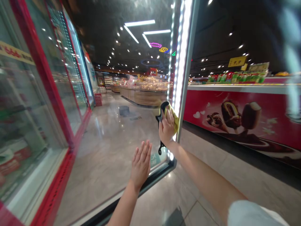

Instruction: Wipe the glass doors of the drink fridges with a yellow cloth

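Observation:
In the head view, my right hand (167, 128) presses a yellow cloth with black edging (176, 121) against the glass door (110, 157), beside its right edge. A black strip of the cloth hangs down below the palm, ending in a small loop. My left hand (141, 163) is lower and to the left, its fingers stretched out and close together, palm toward the glass above the black bottom frame (155, 179). Nothing shows in that hand. Whether its palm touches the pane I cannot tell. A bright LED strip (182, 47) runs up the door's right side.
Red-framed glass cabinets (68, 125) line the left side. To the right stands a red freezer counter (202, 106) with ice-cream pictures and several packaged goods on top. Glossy floor tiles (192, 201) extend below the door. A wood-sided display (145, 95) appears through the glass.

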Motion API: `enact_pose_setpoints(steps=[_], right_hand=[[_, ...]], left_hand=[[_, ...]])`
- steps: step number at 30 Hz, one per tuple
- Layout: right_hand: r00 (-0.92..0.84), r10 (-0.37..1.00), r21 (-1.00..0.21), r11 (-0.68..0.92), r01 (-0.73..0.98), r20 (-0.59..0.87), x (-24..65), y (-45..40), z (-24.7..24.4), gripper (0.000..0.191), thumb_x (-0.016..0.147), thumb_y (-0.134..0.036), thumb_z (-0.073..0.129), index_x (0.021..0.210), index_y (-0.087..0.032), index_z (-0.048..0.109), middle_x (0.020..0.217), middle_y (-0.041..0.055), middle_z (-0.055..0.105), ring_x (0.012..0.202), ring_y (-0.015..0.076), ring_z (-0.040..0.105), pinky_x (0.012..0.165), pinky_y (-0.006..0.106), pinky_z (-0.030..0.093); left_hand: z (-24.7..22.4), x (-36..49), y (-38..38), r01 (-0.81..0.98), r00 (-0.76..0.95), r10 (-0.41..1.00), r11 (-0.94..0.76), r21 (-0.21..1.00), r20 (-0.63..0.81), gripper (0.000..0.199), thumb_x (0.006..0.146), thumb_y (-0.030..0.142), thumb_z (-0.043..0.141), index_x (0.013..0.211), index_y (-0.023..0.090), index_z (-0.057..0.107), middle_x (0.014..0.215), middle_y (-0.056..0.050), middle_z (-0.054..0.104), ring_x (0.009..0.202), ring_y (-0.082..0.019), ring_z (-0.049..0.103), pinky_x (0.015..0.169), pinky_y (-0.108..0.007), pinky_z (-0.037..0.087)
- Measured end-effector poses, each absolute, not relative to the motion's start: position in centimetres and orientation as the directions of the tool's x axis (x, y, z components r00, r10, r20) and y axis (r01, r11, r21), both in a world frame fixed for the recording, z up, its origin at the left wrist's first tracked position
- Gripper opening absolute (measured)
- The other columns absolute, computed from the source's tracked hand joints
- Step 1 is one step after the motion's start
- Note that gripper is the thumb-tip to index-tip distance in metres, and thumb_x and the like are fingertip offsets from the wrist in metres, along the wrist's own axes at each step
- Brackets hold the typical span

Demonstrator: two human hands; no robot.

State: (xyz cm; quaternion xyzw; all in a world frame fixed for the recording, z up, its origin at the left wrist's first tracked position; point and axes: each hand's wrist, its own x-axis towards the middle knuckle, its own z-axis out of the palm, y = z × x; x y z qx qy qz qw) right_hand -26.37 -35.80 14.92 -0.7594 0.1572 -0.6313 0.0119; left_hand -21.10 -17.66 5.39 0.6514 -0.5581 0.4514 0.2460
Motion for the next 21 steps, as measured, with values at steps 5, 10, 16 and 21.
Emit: enact_pose_setpoints(steps=[5,10,16,21], right_hand=[[0.5,-0.116,-0.125,-0.992,-0.014,0.858,-29.3,-34.3,1.9,0.04,0.1,-0.019,0.047,0.124,-0.039,0.072,0.131,0.0009,0.072,0.135,0.0231,0.058,0.116,0.047,0.045],[0.585,-0.141,-0.23,-0.97,0.081,0.799,-35.0,-37.8,0.0,0.027,0.102,-0.033,0.052,0.113,-0.033,0.077,0.103,-0.0009,0.079,0.094,0.0166,0.072,0.09,0.03,0.06],[0.221,-0.344,-0.369,-0.926,0.083,0.913,-40.0,-44.2,8.3,0.033,0.102,-0.024,0.046,0.116,-0.028,0.075,0.127,0.0077,0.07,0.117,0.0235,0.063,0.104,0.043,0.051],[-0.12,-0.63,-0.565,-0.753,0.337,0.767,-36.9,-44.8,15.0,0.033,0.094,-0.032,0.06,0.126,-0.022,0.065,0.122,0.0111,0.068,0.105,0.0236,0.067,0.091,0.038,0.056]], left_hand=[[5.3,-21.4,-18.0,-0.944,-0.043,-0.495,-0.265,-0.198,0.868,0.08,0.092,0.005,0.041,0.164,0.019,0.01,0.161,-0.008,0.041,0.156,-0.018,0.019,0.131,-0.04,0.01],[5.3,-22.5,-19.8,-0.936,-0.007,-0.557,-0.288,-0.201,0.831,0.082,0.088,0.003,0.043,0.163,0.021,0.017,0.162,-0.009,0.038,0.155,-0.021,0.023,0.131,-0.044,0.01],[6.6,-25.4,-23.8,-0.923,0.012,-0.62,-0.309,-0.23,0.784,0.077,0.086,0.004,0.047,0.16,0.017,0.03,0.164,-0.011,0.036,0.157,-0.023,0.018,0.131,-0.046,0.011],[9.2,-28.5,-26.4,-0.913,0.047,-0.617,-0.346,-0.217,0.786,0.074,0.089,0.004,0.045,0.159,0.02,0.032,0.165,-0.008,0.036,0.157,-0.023,0.019,0.13,-0.046,0.015]])
